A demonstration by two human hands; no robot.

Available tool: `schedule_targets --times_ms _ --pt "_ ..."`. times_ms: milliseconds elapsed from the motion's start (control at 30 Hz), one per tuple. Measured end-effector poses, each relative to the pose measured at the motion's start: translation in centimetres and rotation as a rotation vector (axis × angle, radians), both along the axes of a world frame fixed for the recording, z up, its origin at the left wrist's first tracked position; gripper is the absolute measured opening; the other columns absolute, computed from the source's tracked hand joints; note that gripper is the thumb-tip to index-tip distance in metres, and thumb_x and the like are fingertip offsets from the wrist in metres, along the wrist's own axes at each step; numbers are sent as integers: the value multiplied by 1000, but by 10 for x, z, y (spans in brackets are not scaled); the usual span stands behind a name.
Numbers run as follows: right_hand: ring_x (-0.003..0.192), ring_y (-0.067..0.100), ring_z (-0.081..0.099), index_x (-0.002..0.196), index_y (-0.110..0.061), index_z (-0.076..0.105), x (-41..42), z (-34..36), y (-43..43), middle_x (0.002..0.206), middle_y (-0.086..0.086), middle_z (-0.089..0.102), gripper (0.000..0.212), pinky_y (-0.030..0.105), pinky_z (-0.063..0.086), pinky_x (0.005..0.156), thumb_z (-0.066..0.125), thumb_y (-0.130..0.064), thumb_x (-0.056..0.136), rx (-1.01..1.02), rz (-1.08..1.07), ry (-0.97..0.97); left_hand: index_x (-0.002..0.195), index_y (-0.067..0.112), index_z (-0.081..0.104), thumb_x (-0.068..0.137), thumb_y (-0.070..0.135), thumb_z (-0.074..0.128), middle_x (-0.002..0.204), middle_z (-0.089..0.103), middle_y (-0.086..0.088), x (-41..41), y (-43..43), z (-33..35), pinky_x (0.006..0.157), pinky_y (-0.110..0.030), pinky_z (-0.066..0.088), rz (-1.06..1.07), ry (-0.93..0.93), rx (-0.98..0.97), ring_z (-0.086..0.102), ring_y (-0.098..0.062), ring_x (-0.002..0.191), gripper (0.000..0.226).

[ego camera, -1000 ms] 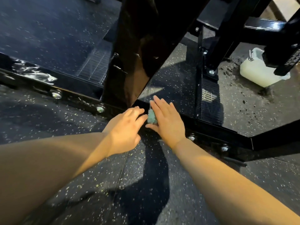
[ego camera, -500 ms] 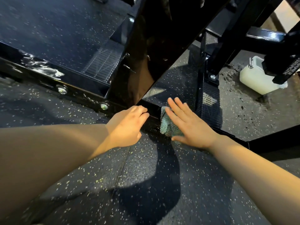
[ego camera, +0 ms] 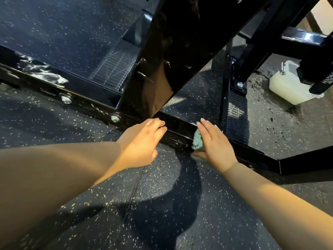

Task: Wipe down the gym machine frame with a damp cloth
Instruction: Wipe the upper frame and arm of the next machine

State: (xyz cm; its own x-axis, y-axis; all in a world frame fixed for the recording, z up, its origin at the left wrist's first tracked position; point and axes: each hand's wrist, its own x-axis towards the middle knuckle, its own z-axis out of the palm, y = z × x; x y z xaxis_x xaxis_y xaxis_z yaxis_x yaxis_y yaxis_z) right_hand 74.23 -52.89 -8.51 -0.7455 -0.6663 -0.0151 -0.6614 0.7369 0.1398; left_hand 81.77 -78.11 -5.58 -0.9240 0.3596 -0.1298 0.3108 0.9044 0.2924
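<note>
A black gym machine frame has a low base bar (ego camera: 177, 128) running across the floor, with a thick slanted upright (ego camera: 173, 51) rising from it. My right hand (ego camera: 215, 144) lies flat, fingers straight, pressing a green cloth (ego camera: 198, 141) against the bar's near side and top edge. Most of the cloth is hidden under the palm. My left hand (ego camera: 142, 141) rests on the bar to the left of the cloth, its fingertips curled over the top edge, holding nothing.
Bolts (ego camera: 115, 117) stud the base bar to the left, where white foam (ego camera: 41, 73) smears its top. A white plastic container (ego camera: 290, 87) stands on wet floor at the right. Ribbed foot plates (ego camera: 234, 112) lie behind the bar. Speckled rubber floor (ego camera: 144, 204) stretches in front.
My right hand slid the cloth to the right along the bar, away from my left hand, and the cloth then bunched up under the palm. My left hand stayed on the bar.
</note>
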Motion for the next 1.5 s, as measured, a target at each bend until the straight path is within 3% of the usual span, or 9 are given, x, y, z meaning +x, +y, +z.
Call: schedule_targets --times_ms 300,400,533,667,767,900,1133,1267,1500 --pt "104 28 61 120 -11 52 -3 -13 -132 115 13 61 70 35 51 84 85 -17 58 -240 -34 -11 107 -5 64 57 12 60 113 62 -15 8 0 -11 93 -35 48 67 290 69 56 -23 110 53" --pt "135 33 40 143 -6 37 2 -7 -92 146 16 41 93 40 31 112 85 -14 64 -154 53 -8 126 -6 51 76 19 51 132 49 -20 9 1 -10 106 -38 39 -16 233 -115 43 -26 125 56" --pt "128 39 48 139 -1 44 8 3 5 143 19 45 108 45 27 106 94 -28 47 -76 -82 46 148 -1 4 97 39 30 156 6 -10 10 -3 -13 119 -36 1 -148 139 -420 0 -25 144 70" --pt "117 44 56 128 7 52 11 -4 23 130 25 55 109 52 40 99 97 -33 36 -33 -243 58 139 -4 38 84 44 55 144 38 -17 10 -6 -7 113 -36 29 -123 255 -341 34 -26 135 74" --pt "120 42 54 130 5 51 12 -10 -24 131 24 54 110 53 41 101 96 -35 39 -76 -221 71 101 3 71 47 35 84 105 68 -9 9 -10 -9 80 -28 54 -69 292 -154 66 -21 97 63" --pt "125 40 50 134 1 49 12 -17 -97 134 23 52 102 49 43 101 94 -31 48 -198 -88 76 98 -1 69 44 23 86 103 68 -13 11 -10 -10 75 -31 56 -33 265 -74 68 -25 94 61" --pt "132 37 44 140 -9 41 12 -12 -60 143 18 46 103 49 33 108 93 -20 51 -142 -9 111 126 1 55 80 36 60 134 51 -10 14 -16 2 107 -32 35 -141 250 -246 43 -23 129 59" --pt "126 39 50 135 -3 48 24 -4 18 139 19 50 107 54 27 105 95 -32 44 -27 -279 125 91 10 74 57 43 74 95 68 -1 14 -16 0 78 -24 53 -140 267 -225 61 -15 96 48" --pt "134 35 40 141 -4 40 14 -14 -65 145 18 42 104 46 23 114 89 -39 56 -111 -236 120 95 1 68 61 28 76 102 66 -11 13 -17 -7 68 -27 56 -71 228 -118 64 -23 99 44"
